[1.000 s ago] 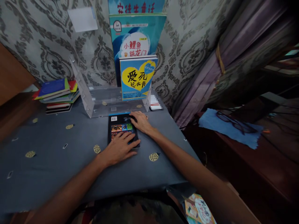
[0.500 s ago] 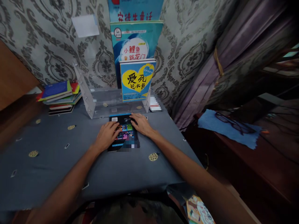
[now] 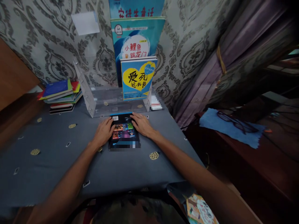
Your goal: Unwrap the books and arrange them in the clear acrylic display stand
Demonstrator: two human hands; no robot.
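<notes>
The left hand point(image 3: 102, 132) and the right hand point(image 3: 141, 124) are apart, one on each side of a dark book point(image 3: 124, 132). I can't tell if they grip it or just rest on it. The book lies flat on a gray tablecloth point(image 3: 46, 161), and its near end is blurred. Just past it is a clear stand point(image 3: 85, 93) holding a blue book point(image 3: 136, 77) upright.

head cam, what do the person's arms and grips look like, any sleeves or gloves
Both arms are bare: the left forearm and right forearm show no sleeves. The left grip and right grip are bare hands, with no gloves. No rings, watches or bands show on either side.
</notes>
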